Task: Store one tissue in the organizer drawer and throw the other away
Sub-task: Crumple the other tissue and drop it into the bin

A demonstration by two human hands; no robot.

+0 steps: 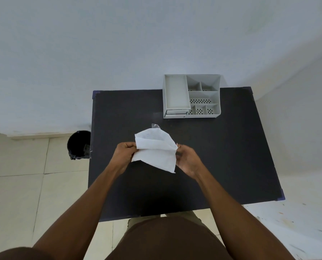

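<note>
Nearest the camera, both bare forearms reach forward over the near edge of the black table (222,156), whose dark top is bare across the whole near half. Above its middle the left hand (123,153) and the right hand (187,160) hold a white tissue (155,150) between them, lifted off the surface. The left hand's fingers are closed in a pinch on the tissue's left edge; the right hand's fingers are curled and pinch its right corner. The sheet is partly folded, its upper flap standing up and its lower corner hanging toward the person. Just beyond the tissue a small clear scrap, perhaps a plastic wrapper (155,126), shows past its upper edge. To the left, off the table's left edge and just beside it, a black waste bin (79,144) stands on the tiled floor, its mouth open. Farther on, at the table's far edge and right of centre, stands the white desk organizer (192,96), with open compartments on its right and a small drawer (175,113) in its front left, apparently pushed in. Wide bare tabletop lies between hands and organizer.
</note>
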